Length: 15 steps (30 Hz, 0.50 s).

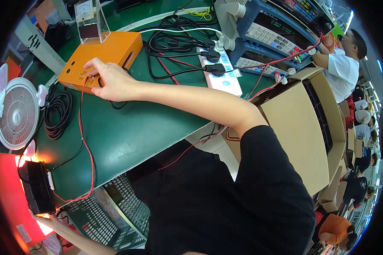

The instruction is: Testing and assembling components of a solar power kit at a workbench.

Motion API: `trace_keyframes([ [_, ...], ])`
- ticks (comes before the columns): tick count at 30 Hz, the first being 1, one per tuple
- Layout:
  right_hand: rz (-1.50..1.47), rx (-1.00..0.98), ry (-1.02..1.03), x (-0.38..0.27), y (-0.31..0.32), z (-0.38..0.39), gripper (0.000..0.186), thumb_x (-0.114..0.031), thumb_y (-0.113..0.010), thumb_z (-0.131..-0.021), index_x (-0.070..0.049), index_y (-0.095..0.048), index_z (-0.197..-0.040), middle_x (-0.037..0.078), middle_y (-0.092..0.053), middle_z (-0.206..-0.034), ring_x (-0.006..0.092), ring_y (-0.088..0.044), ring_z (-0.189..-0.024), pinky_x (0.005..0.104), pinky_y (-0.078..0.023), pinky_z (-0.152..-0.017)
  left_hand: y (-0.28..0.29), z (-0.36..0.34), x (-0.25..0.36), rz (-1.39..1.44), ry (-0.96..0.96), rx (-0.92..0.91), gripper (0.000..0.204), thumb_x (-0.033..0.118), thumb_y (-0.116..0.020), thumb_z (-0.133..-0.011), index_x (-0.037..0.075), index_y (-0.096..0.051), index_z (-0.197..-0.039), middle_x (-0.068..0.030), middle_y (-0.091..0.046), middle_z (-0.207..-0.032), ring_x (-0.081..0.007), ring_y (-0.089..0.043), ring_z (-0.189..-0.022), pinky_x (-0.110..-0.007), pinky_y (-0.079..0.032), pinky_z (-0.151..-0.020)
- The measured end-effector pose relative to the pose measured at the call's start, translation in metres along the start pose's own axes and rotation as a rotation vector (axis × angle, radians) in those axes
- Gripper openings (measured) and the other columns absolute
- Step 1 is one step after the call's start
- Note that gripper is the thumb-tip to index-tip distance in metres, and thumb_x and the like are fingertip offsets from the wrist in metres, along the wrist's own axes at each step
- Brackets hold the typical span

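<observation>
My right hand (pixel 115 82) reaches across to the front of an orange box (pixel 108 49). Its fingers and thumb curl at the panel, around something dark that the hand mostly covers. Beside the fingertips, a red wire (pixel 80 114) meets the panel and runs down the table, with a thin black wire partway. At the lower left my left hand (pixel 47 221) grips the lower end of a black boxy device (pixel 36 187). Bright red-orange light shines around that device, and glare hides part of the fingers. A clear stand with a small meter (pixel 86 10) stands on the orange box.
A white fan (pixel 17 112) and coiled black cable (pixel 58 114) sit at the left. Tangled cables lead to a white power strip (pixel 221 72). Blue bench instruments (pixel 268 34) stand behind; an open cardboard box (pixel 298 131) is at right. Green baskets (pixel 93 219) stand below the table edge. People work beyond.
</observation>
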State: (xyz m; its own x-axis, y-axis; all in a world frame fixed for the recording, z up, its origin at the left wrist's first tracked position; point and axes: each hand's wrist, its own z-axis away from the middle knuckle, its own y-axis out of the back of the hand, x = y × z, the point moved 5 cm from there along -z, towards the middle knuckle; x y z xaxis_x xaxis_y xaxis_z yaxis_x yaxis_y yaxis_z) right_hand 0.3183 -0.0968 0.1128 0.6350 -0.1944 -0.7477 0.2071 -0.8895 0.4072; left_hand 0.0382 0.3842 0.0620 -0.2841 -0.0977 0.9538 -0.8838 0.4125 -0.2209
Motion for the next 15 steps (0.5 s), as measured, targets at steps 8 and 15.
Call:
trace_keyframes([
  [8,0.051,-0.037,0.019,-0.002,-0.005,0.002,0.046,-0.008,-0.063,-0.070,-0.001,-0.042,-0.111,0.019,-0.056,-0.108,0.0337,-0.050,-0.107,0.0395,-0.039,-0.090,0.000,-0.007,0.009,-0.057,-0.078,0.143,0.050,0.036,-0.060,-0.076,0.010,-0.052,-0.118,-0.0162,-0.051,-0.121,-0.0328,-0.052,-0.105,-0.047,-0.046,-0.086],
  [15,0.437,-0.016,0.660,-0.079,-0.043,0.031,0.051,-0.043,-0.062,-0.072,0.008,-0.058,-0.079,0.026,-0.050,-0.110,0.0395,-0.039,-0.116,0.0456,-0.033,-0.096,-0.055,0.110,0.050,0.194,0.241,-0.041,0.059,0.043,-0.050,-0.080,0.005,-0.045,-0.125,-0.0120,-0.048,-0.125,-0.0315,-0.051,-0.108,-0.046,-0.047,-0.087],
])
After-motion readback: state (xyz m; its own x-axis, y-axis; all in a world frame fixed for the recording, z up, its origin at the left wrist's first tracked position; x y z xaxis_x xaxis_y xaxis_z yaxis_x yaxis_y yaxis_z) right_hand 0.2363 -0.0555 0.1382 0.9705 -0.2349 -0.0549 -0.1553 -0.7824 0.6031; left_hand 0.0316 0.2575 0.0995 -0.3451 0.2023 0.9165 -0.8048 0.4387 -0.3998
